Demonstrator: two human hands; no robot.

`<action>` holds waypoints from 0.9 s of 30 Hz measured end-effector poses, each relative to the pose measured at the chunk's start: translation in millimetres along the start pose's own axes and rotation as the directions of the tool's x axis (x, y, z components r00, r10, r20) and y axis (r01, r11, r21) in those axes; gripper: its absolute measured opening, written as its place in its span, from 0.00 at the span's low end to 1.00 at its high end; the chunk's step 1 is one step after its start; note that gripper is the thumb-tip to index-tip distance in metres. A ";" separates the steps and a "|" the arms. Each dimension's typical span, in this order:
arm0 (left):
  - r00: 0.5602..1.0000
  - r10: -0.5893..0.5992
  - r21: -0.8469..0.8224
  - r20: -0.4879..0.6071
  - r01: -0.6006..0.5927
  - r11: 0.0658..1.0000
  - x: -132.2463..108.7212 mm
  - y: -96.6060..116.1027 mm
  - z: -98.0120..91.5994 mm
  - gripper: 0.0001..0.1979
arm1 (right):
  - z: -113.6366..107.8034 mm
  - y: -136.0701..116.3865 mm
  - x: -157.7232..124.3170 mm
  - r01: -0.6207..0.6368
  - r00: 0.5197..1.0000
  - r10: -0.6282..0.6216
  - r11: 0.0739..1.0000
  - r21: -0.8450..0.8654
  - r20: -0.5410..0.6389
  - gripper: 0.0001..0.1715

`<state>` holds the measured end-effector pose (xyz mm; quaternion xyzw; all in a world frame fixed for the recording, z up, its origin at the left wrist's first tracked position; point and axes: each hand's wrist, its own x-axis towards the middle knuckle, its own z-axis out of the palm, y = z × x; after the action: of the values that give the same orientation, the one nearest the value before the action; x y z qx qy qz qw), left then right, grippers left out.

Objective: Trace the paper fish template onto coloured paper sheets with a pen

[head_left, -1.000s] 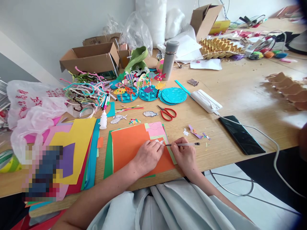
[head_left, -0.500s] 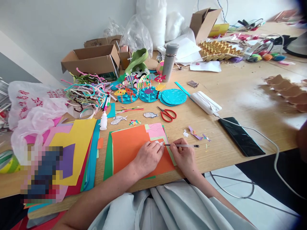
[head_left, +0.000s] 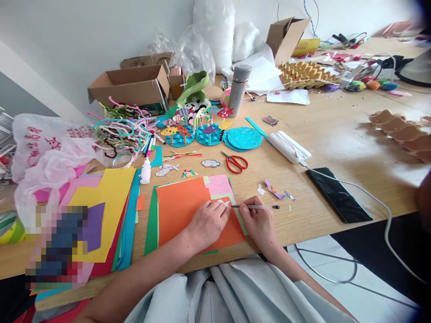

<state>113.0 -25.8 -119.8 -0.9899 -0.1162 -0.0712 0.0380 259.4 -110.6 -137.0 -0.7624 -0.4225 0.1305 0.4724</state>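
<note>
My right hand grips a slim grey pen, its dark tip touching the edge of a small white paper cut-out. With bent fingers close together, my left hand holds that cut-out down on a sheet of orange paper. Most of the cut-out is hidden under the fingers. Beneath the orange sheet lie green sheets, and a pink piece with faint outlines sits at its top corner. Beyond are two drawn paper fish and red-handled scissors.
Coloured paper is stacked at left, beside a white glue bottle. Finished fish models on blue bases, a grey flask and pipe cleaners stand behind. A power bank and cabled phone lie right.
The view has shifted very slightly. Both hands, the pen and the papers keep nearly the same places.
</note>
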 end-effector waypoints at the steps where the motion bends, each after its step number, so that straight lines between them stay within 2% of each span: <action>1: 1.000 0.000 0.000 0.000 0.000 1.000 0.0 0.1 0.0 0.12 | -0.1 -0.1 -0.1 0.001 1.000 -0.001 1.000 -0.008 -0.009 0.11; 13: 1.000 -0.001 -0.019 0.004 0.001 1.000 0.7 0.1 -3.7 0.11 | -0.3 4.9 -4.8 0.013 1.000 -0.013 0.999 -0.035 -0.017 0.10; 18: 1.000 -0.006 -0.039 -0.013 0.006 0.999 0.1 0.0 -3.2 0.11 | -2.1 9.0 -8.2 0.098 0.985 -0.092 0.994 0.037 -0.149 0.07; 20: 1.000 -0.009 -0.047 -0.012 0.008 0.999 -0.4 0.4 -2.6 0.11 | -3.4 7.2 -7.8 0.169 0.982 -0.161 0.982 0.080 -0.100 0.07; 23: 1.000 -0.024 -0.053 -0.009 0.023 0.998 -1.1 1.7 -2.2 0.11 | -3.9 3.9 -4.6 0.286 0.956 -0.287 0.958 0.032 0.064 0.14; 27: 0.998 -0.055 -0.066 -0.027 0.053 0.996 -2.1 4.3 -1.6 0.11 | 0.0 6.5 0.3 0.335 0.935 -0.322 0.940 -0.069 0.150 0.15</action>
<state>111.8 -30.6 -118.8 -0.9860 -0.1401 -0.0900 0.0055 263.0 -111.7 -142.4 -0.6914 -0.5811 0.0816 0.4215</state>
